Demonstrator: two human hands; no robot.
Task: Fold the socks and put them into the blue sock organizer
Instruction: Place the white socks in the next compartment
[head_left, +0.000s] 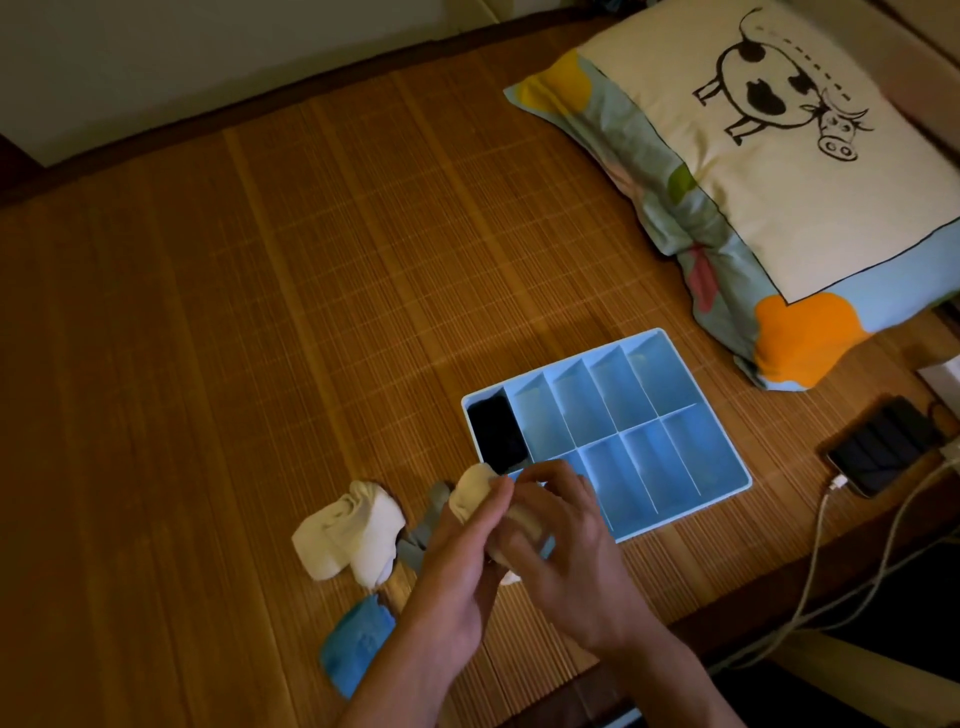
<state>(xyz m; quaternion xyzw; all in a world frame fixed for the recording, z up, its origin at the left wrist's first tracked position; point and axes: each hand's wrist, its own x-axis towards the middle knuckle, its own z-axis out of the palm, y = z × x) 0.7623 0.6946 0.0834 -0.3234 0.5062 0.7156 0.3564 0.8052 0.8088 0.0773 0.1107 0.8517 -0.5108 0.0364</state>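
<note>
Bamboo mat (260, 322) bears pillow (779, 171) and blue organizer (685, 513); left hand (457, 577) and right hand (569, 571) grip one cream sock (471, 496).

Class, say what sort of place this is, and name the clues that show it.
Likely a bedroom: a bamboo mat seems to cover a bed, a cow-print pillow lies on it, and a phone lies plugged in at the edge.

Cream sock (470, 496): mostly hidden in left hand (460, 571) and right hand (571, 561). Blue sock organizer (691, 457): near-left corner behind right hand. Pillow (753, 156): cut by top, right picture edges.
</note>
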